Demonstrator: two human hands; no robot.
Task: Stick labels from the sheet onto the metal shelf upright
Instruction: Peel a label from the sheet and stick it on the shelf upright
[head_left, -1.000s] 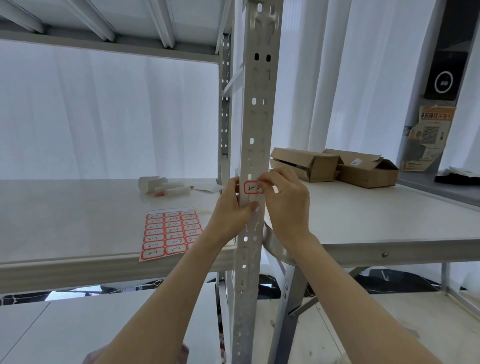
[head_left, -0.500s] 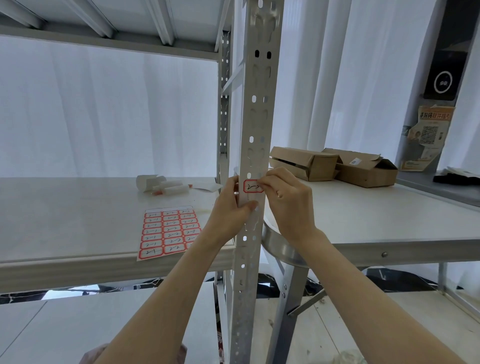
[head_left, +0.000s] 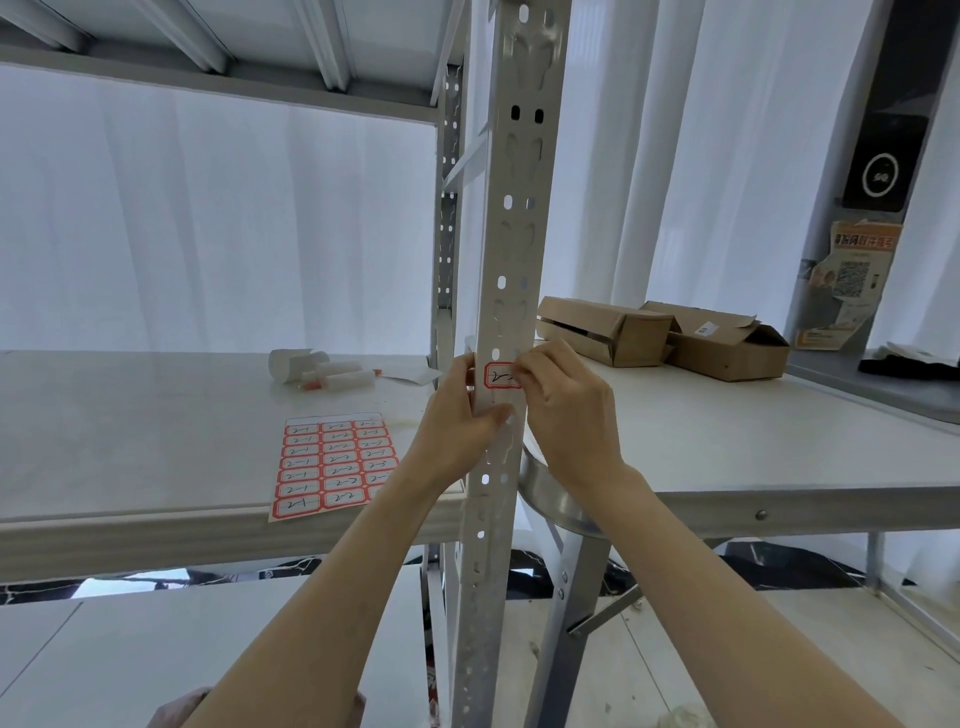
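Observation:
A perforated grey metal shelf upright (head_left: 511, 234) rises through the middle of the view. A small red-bordered label (head_left: 497, 375) with handwriting lies against its front face at shelf height. My left hand (head_left: 457, 421) wraps the upright from the left, thumb pressed on the metal just below the label. My right hand (head_left: 566, 410) comes from the right, its fingertips on the label's right edge, covering part of it. The label sheet (head_left: 332, 462), rows of red-bordered handwritten labels, lies flat on the white shelf board (head_left: 130, 431) left of the upright.
Rolls of white paper and small tubes (head_left: 322, 370) lie further back on the shelf board. Two open cardboard boxes (head_left: 660, 332) sit on the white table (head_left: 753, 447) to the right. A curved metal bracket (head_left: 550, 499) joins table and upright. White curtains hang behind.
Both hands stay on the upright at the label. My right fingertips have shifted slightly leftward over the label's right edge; the view has tilted a little.

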